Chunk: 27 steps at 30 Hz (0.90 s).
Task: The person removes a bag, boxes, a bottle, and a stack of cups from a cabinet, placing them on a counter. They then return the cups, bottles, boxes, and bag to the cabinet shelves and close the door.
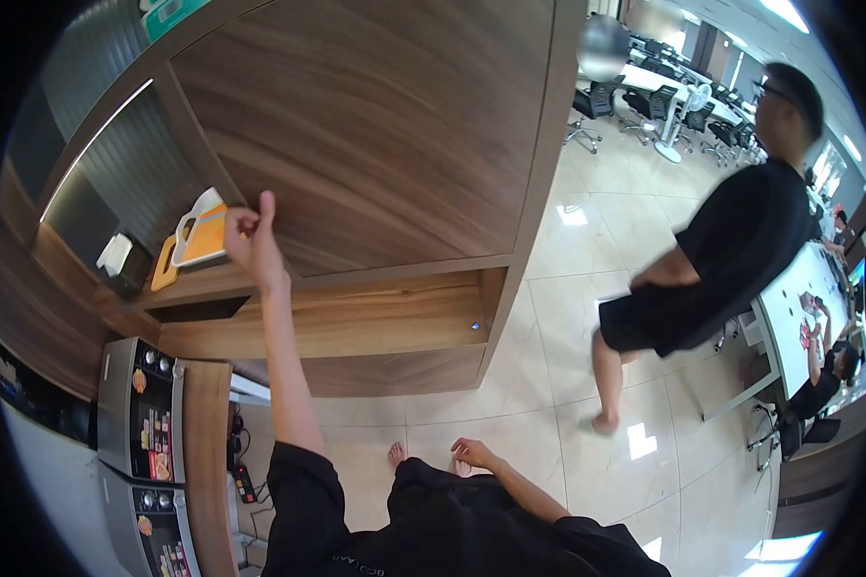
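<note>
My left hand (252,242) is raised at the wooden cabinet, by the left edge of its large door (385,125). The fingers are curled and the thumb points up; whatever they may hold is hidden. Just left of it, a white-rimmed orange cutting board (207,234) leans on the counter, partly covered by the hand. A second board with an orange handle (166,264) stands beside it. Down by my waist hangs my right hand (476,452), fingers loosely apart, with nothing in it.
Under the door is a wooden recess (375,317). A dark tissue box (125,267) sits left of the boards, above two stacked oven-like appliances (144,413). On the right a person in black (741,250) stands on the tiled floor, near a white desk (789,308) with others seated.
</note>
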### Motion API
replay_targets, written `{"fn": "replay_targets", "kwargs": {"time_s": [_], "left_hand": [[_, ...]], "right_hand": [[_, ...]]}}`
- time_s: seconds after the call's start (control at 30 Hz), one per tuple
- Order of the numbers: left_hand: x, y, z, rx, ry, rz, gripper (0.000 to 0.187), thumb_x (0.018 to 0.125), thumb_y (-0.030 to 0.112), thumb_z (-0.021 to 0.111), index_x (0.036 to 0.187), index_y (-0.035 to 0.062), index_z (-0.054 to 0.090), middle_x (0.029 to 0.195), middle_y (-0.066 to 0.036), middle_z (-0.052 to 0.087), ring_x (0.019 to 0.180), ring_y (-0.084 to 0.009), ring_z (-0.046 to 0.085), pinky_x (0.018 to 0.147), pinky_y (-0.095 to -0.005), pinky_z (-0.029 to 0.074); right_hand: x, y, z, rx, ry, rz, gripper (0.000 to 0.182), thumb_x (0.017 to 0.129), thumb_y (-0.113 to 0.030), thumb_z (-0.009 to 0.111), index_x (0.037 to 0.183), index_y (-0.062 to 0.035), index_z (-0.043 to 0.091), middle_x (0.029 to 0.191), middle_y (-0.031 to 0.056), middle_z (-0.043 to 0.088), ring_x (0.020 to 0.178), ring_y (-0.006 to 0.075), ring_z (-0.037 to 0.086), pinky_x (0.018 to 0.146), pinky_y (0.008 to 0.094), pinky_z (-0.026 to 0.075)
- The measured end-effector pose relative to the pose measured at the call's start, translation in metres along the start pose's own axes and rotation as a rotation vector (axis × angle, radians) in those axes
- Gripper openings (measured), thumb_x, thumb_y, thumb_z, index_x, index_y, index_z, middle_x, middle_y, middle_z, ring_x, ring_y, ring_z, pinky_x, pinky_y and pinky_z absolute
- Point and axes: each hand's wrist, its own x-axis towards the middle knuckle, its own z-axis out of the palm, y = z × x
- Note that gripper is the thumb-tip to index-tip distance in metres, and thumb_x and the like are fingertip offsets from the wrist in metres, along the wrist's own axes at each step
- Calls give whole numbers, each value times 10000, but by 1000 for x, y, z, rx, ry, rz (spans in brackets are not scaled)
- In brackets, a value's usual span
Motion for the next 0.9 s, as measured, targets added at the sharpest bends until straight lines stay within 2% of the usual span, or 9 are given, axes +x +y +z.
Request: {"fn": "replay_targets", "kwargs": {"time_s": [0.07, 0.2, 0.27, 0.37, 0.67, 0.8, 0.83, 0.87, 0.9], "left_hand": [[4, -10, -5, 30, 38, -22, 453, 836, 227, 832, 697, 110, 417, 720, 65, 328, 706, -93, 314, 657, -238, 322], [3, -6, -2, 85, 84, 37, 435, 829, 201, 840, 716, 107, 431, 737, 57, 329, 704, -93, 320, 650, -247, 350], [3, -6, 0, 44, 83, 38, 427, 839, 171, 828, 722, 113, 422, 748, 54, 297, 706, -94, 295, 671, -243, 330], [4, -10, -3, -24, 61, 11, 422, 845, 135, 816, 734, 125, 409, 760, 52, 267, 711, -93, 272, 695, -234, 305], [8, -11, -8, 43, 34, -17, 426, 839, 132, 823, 750, 128, 406, 767, 55, 255, 715, -90, 268, 724, -232, 325], [13, -16, -9, 118, 18, -105, 329, 851, 96, 806, 788, 105, 484, 837, 43, 514, 842, -66, 459, 846, -245, 411], [16, -20, -12, 165, 6, -106, 297, 847, 82, 805, 803, 96, 512, 866, 35, 562, 879, -64, 491, 864, -251, 422], [15, -16, -8, 105, 10, -10, 402, 790, 177, 868, 768, 90, 477, 762, 54, 394, 728, -92, 357, 660, -255, 334], [16, -15, -9, 109, 11, -21, 401, 775, 204, 882, 779, 91, 497, 753, 59, 392, 724, -88, 355, 656, -252, 330]], "right_hand": [[4, 1, -1, -23, 12, 10, 274, 840, -206, 716, 1095, -116, 679, 882, 65, 736, 818, 211, 711, 759, 350, 572], [15, 25, 1, -27, 29, -1, 266, 823, -194, 708, 1078, -126, 677, 874, 58, 739, 827, 212, 710, 759, 362, 562], [14, 28, -6, -20, 4, 27, 272, 825, -195, 696, 1084, -119, 674, 880, 73, 739, 836, 232, 713, 768, 375, 564], [19, 31, -15, -74, -15, 47, 279, 813, -207, 644, 1073, -110, 683, 875, 127, 732, 840, 310, 705, 786, 408, 562], [32, 51, -30, -92, -9, 106, 286, 803, -201, 627, 1067, -123, 703, 955, 169, 727, 919, 362, 693, 833, 444, 557], [30, 65, -39, -159, -24, 148, 262, 818, -241, 629, 1041, -144, 727, 974, 182, 726, 926, 373, 695, 848, 448, 555], [27, 62, -43, -193, -12, 135, 243, 820, -225, 660, 1034, -128, 722, 926, 151, 730, 874, 331, 705, 806, 420, 563], [25, 59, -48, -235, -10, 116, 228, 822, -209, 692, 1027, -113, 716, 878, 119, 734, 822, 289, 715, 765, 391, 571], [22, 57, -50, -196, -9, 122, 238, 816, -214, 701, 1029, -109, 716, 866, 115, 736, 815, 275, 717, 764, 385, 573]]}}
